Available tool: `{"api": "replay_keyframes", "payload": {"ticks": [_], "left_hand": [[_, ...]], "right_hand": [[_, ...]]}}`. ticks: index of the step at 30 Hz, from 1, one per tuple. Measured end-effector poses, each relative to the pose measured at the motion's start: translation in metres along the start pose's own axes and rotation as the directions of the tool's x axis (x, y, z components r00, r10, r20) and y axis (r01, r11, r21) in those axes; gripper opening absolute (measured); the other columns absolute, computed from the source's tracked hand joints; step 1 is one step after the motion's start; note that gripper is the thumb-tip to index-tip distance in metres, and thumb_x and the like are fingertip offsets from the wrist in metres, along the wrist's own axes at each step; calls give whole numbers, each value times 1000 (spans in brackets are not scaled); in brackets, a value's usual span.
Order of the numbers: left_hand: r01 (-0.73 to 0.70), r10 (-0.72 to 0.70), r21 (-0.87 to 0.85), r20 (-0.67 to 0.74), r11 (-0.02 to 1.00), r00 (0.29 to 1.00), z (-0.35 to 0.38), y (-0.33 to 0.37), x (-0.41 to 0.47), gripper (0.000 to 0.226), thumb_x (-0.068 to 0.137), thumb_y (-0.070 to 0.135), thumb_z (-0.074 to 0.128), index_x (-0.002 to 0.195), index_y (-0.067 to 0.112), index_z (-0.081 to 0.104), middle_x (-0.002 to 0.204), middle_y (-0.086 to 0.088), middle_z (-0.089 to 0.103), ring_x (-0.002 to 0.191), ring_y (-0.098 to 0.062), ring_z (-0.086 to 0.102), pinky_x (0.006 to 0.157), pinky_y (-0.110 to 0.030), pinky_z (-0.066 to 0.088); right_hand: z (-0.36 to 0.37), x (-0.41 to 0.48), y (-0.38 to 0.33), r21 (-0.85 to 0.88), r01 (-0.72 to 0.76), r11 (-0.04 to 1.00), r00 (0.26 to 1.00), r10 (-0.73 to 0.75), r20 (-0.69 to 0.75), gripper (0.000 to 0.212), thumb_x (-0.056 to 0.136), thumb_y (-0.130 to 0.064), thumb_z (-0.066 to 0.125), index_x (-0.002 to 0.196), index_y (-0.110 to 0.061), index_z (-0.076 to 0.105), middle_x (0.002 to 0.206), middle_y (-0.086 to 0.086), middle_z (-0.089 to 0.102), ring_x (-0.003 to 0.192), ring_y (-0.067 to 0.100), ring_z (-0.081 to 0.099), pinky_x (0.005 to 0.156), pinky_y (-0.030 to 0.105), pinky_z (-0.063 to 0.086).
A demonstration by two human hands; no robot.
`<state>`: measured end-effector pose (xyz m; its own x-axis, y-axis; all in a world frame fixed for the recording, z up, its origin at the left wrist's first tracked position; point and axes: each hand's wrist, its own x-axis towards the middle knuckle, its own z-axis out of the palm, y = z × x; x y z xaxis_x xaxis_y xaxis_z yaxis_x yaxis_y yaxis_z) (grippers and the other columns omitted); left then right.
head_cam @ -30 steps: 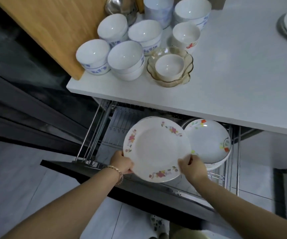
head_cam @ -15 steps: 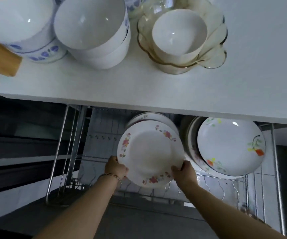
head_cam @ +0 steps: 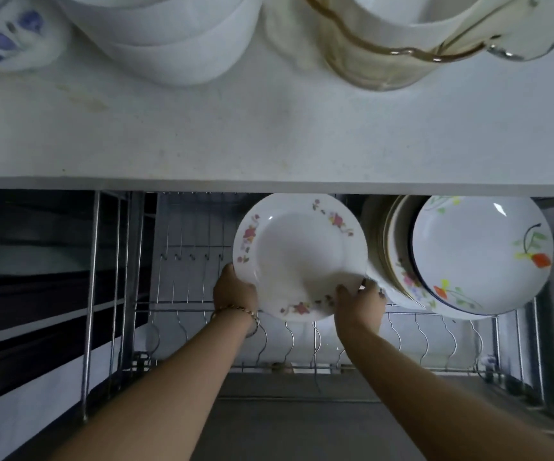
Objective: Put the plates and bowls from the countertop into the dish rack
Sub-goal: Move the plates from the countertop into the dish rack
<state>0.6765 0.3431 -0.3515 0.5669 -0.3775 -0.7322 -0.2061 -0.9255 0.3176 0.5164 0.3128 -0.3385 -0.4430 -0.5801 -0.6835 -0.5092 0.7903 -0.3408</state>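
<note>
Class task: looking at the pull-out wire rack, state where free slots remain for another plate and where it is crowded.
Free: wire dish rack slots left of the pink-flowered white plate held by both hands. Crowded: right side, stacked plates behind the orange-flowered plate.

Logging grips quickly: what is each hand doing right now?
Left hand: closed on the lower left rim of the floral plate.
Right hand: closed on the same plate's lower right rim.

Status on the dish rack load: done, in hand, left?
Done: several plates stand in the dish rack at right. In hand: left hand and right hand hold a floral plate over the slots. Left: bowls on the countertop.
</note>
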Motion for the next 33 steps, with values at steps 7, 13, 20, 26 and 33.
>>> {"api": "replay_keyframes", "payload": {"ticks": [7, 13, 20, 26, 33], "left_hand": [[-7, 9, -67, 31, 998, 999, 5, -2, -13, 48, 87, -2, 46, 133, 11, 40, 126, -14, 60, 113, -34, 58, 94, -38, 48], [46, -45, -1, 169, 999, 985, -1, -5, -7, 45, 81, 0, 60, 120, 3, 38, 108, -12, 55, 98, -30, 57, 80, -28, 44], [117, -63, -348, 162, 930, 985, 3, 9, 0, 50, 84, -2, 55, 121, 13, 26, 103, -8, 48, 72, -18, 50, 62, -26, 44], [70, -41, -324, 96, 944, 994, 5, 16, 18, 48, 85, 8, 56, 131, 7, 44, 125, -16, 60, 108, -33, 59, 90, -34, 47], [202, -156, -183, 240, 962, 958, 12, 7, 10, 52, 91, 8, 51, 135, 1, 24, 85, -10, 48, 64, -17, 46, 56, -29, 43]], "right_hand": [[6, -5, -7, 21, -52, 998, 998, 53, -45, 47, 88, -15, 55, 132, -3, 44, 132, 21, 47, 122, 34, 45, 97, 37, 37], [8, 12, -11, 144, -113, 983, 993, 106, 53, 50, 88, -16, 59, 134, -8, 43, 130, 17, 54, 114, 32, 56, 78, 25, 37], [11, 13, 5, 221, -126, 967, 991, 114, 65, 48, 86, -8, 58, 132, -6, 42, 120, 14, 60, 101, 32, 63, 80, 23, 45], [11, 21, 8, 215, -123, 969, 986, 96, 134, 51, 86, -9, 57, 134, -8, 40, 115, 14, 58, 86, 28, 59, 71, 26, 41], [8, 31, 16, 99, -96, 990, 982, 78, 170, 55, 82, -12, 55, 132, -20, 34, 115, 26, 58, 93, 41, 65, 79, 51, 56]]}}
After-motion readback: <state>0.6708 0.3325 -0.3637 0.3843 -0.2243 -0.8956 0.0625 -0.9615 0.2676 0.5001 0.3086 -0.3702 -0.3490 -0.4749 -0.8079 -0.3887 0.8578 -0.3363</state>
